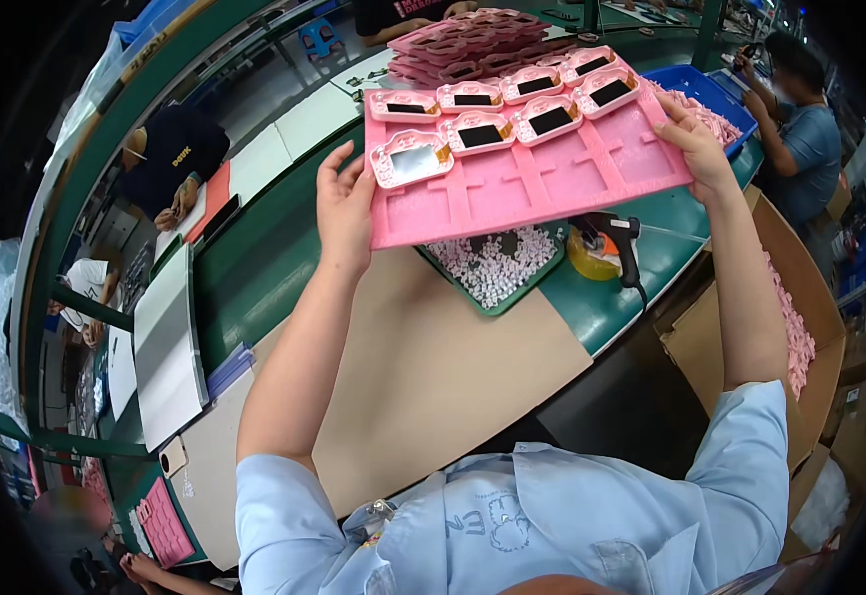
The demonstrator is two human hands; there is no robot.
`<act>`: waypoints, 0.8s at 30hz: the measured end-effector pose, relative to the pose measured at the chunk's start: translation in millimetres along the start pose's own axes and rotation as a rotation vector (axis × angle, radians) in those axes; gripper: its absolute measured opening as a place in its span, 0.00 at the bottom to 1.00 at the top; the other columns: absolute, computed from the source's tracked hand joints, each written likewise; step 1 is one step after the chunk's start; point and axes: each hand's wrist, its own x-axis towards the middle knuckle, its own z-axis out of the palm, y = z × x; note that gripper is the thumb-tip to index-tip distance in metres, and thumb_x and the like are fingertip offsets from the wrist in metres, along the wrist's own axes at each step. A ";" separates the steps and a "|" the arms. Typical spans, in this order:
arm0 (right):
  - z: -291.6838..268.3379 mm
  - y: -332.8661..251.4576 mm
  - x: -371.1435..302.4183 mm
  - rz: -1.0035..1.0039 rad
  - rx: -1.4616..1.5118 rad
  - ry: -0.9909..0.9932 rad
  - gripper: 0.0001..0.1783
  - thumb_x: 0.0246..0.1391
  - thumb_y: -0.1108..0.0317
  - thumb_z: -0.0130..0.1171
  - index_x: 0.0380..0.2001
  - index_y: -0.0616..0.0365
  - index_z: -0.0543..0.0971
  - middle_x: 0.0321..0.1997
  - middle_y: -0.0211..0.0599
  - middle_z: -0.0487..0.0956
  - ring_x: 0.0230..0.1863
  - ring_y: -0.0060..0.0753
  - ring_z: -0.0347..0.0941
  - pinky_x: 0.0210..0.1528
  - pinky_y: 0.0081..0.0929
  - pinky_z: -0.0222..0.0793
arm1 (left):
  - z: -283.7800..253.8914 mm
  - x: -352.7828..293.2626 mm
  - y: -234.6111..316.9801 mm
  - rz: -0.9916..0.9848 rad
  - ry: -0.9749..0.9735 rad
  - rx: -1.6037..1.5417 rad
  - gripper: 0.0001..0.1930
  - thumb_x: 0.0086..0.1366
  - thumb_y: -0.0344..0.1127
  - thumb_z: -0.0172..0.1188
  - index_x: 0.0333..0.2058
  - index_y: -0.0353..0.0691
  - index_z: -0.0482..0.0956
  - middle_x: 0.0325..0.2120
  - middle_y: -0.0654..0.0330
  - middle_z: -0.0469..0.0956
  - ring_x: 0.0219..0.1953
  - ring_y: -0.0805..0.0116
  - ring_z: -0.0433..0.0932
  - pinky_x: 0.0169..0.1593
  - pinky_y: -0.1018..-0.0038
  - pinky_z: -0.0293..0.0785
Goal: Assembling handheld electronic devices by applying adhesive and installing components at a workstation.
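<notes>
The left grip (344,216) and the right grip (696,149) are both grasping a pink tray (488,198) by its opposite side edges, and hold it raised above the green worktop (254,263). Eight pink-framed screens (479,134) sit in this tray. It hides partly a green tray (494,312) of small white parts and, beyond, a stack of pink trays (453,50). Near the green tray lies a glue gun (631,263); farther right are a blue bin (713,91) with pink pieces and an open carton (686,332)

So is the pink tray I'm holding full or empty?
Partly full: pink-framed parts sit in two rows on the far side of the pink tray, while compartments along its near edge are bare.
</notes>
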 end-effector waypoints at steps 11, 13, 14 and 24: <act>-31.3 51.2 91.9 0.032 -0.165 0.129 0.26 0.54 0.71 0.55 0.57 0.60 0.69 0.47 0.42 0.77 0.36 0.24 0.77 0.31 0.11 0.73 | 45.8 95.8 -96.1 -0.043 -0.045 -0.058 0.20 0.60 0.30 0.56 0.52 0.35 0.67 0.46 0.47 0.72 0.42 0.63 0.74 0.41 0.75 0.74; -34.6 65.1 109.7 0.026 -0.196 0.179 0.24 0.54 0.70 0.55 0.56 0.61 0.70 0.47 0.42 0.77 0.35 0.24 0.77 0.30 0.10 0.73 | 55.4 104.1 -114.9 -0.001 0.020 -0.089 0.19 0.59 0.29 0.55 0.50 0.34 0.68 0.46 0.47 0.73 0.41 0.62 0.75 0.41 0.74 0.74; -34.8 70.4 118.4 0.020 -0.212 0.204 0.24 0.55 0.69 0.55 0.55 0.61 0.70 0.47 0.42 0.77 0.35 0.24 0.77 0.30 0.10 0.73 | 56.9 108.4 -121.9 0.022 0.054 -0.106 0.18 0.59 0.28 0.54 0.49 0.34 0.69 0.45 0.47 0.73 0.41 0.61 0.75 0.41 0.74 0.74; -26.4 146.7 117.1 0.064 -0.191 0.652 0.24 0.55 0.72 0.53 0.56 0.68 0.66 0.41 0.49 0.76 0.34 0.34 0.77 0.32 0.22 0.78 | 73.7 107.5 -140.6 -0.315 0.178 -0.121 0.16 0.59 0.27 0.51 0.47 0.30 0.69 0.45 0.50 0.74 0.40 0.62 0.75 0.41 0.74 0.74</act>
